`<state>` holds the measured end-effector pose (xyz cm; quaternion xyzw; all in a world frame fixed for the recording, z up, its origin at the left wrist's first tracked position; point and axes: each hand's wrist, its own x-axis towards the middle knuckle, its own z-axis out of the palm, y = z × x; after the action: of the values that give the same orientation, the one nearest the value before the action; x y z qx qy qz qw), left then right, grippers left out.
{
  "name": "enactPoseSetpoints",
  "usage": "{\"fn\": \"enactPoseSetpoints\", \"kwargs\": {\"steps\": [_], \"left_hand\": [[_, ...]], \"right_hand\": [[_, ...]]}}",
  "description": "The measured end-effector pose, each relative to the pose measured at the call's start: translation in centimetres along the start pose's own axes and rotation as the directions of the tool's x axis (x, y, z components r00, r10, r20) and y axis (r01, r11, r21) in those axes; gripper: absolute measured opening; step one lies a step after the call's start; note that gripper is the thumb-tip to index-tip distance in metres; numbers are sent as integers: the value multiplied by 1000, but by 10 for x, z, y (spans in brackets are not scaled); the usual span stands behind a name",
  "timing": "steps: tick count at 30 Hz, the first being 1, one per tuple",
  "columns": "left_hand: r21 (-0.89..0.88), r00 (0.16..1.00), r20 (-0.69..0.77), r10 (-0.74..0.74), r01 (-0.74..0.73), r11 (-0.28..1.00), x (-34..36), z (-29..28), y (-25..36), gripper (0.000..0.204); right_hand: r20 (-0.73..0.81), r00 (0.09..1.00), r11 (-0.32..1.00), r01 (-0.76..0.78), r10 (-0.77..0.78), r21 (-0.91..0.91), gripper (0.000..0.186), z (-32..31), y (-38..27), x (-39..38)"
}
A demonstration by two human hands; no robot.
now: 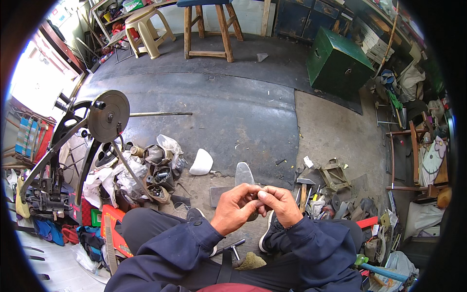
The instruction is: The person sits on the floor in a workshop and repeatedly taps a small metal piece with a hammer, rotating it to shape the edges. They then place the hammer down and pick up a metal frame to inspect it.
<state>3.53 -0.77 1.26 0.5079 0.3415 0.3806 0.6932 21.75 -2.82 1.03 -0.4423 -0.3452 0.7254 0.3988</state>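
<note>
A black stitching machine with a large wheel (108, 116) stands at far left. The left hand (235, 208) and right hand (279, 204) both pinch a grey shoe sole (243, 174) above the knees. A hammer (305, 189) lies just right, a green metal box (337, 62) farther off.

My hands pinch a smooth, matt grey sole piece (244, 173) above rough, dusty concrete floor (331, 131) and a matt black rubber mat (219, 112), with a painted green metal box (338, 61) far right and dull metal wheel (108, 116) left.
</note>
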Motion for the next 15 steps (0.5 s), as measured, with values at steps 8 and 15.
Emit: {"fn": "enactPoseSetpoints", "kwargs": {"steps": [8,15], "left_hand": [[16,1000,5,-8,8,1000,0,0,0,21],[10,1000,-3,-6,6,1000,0,0,0,21]], "right_hand": [[8,1000,1000,0,0,-10,25,-1,0,0],[7,1000,1000,5,-5,-12,26,-1,1,0]]}}
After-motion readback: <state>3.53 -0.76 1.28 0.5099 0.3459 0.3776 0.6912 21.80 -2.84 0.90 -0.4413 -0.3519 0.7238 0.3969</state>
